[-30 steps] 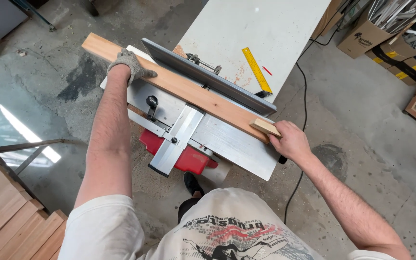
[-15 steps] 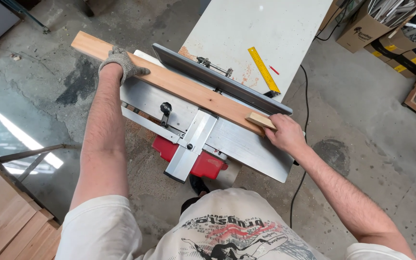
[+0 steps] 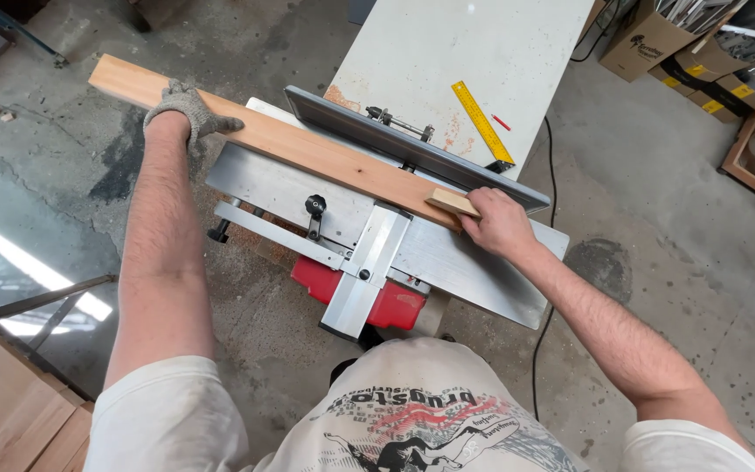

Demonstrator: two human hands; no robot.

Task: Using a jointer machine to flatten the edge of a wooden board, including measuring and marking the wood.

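Observation:
A long wooden board lies on edge across a metal jointer, pressed against its dark fence. My left hand, in a grey work glove, grips the board near its far left end, past the machine's table. My right hand is bare and holds a small wooden push block against the board's right end. A silver blade guard arm crosses the table in front of the board.
A white table behind the jointer carries a yellow ruler and a red pencil. A black cable runs over the concrete floor. Cardboard boxes stand at top right, stacked wooden boards at bottom left.
The board has slid to the left along the fence. Both hands moved left with it, and more of the right table now shows behind my right hand.

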